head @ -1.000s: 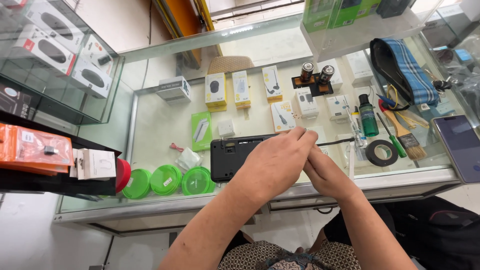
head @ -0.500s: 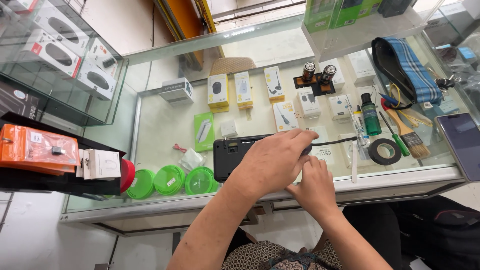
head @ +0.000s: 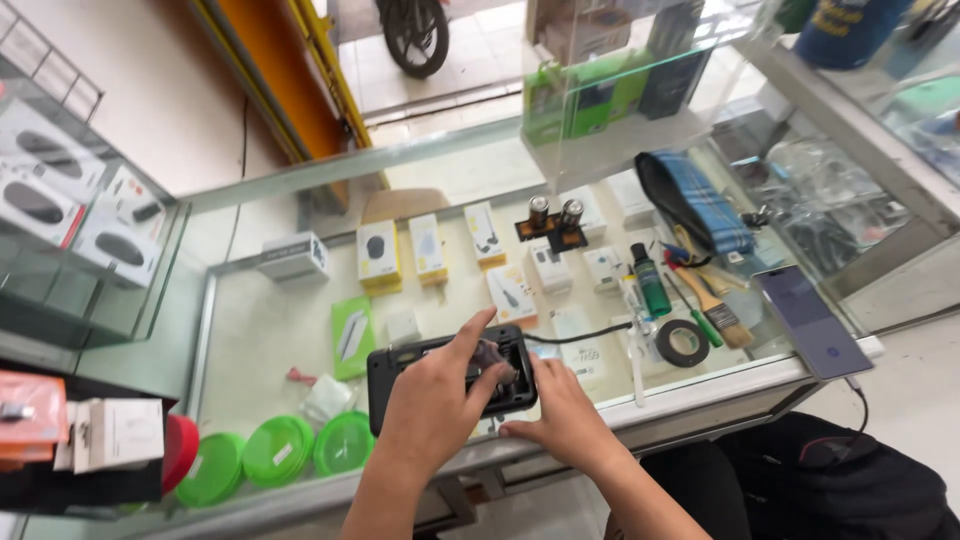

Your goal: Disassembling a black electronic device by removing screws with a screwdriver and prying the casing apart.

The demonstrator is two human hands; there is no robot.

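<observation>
- A glass-topped bench (head: 300, 330) is stretching across the view, with boxed goods showing beneath the glass.
- A clear display case (head: 610, 90) is standing at about 1 o'clock from the hands, holding green packages.
- A black rectangular device (head: 400, 375) is lying flat on the bench near its front edge, just ahead of the person; a black cable (head: 580, 335) is running out from its right end toward 2 o'clock.
- The left hand (head: 430, 405) is resting over the middle of the device, its forefinger stretching toward 1 o'clock; its grip is loose, holding nothing that can be made out.
- The right hand (head: 565, 420) is lying at the device's right end, fingertips touching its open part; whether its grip is pinching anything cannot be told, as the left hand is covering it.
- A dark phone (head: 810, 320) is lying at 3 o'clock on the bench corner.
- Three green round lids (head: 280, 450) are sitting at 9 o'clock, just beside one another.
- A roll of black tape (head: 682, 343) is lying at 2 o'clock, near a paintbrush (head: 715, 310) and a small green bottle (head: 652, 282).
</observation>
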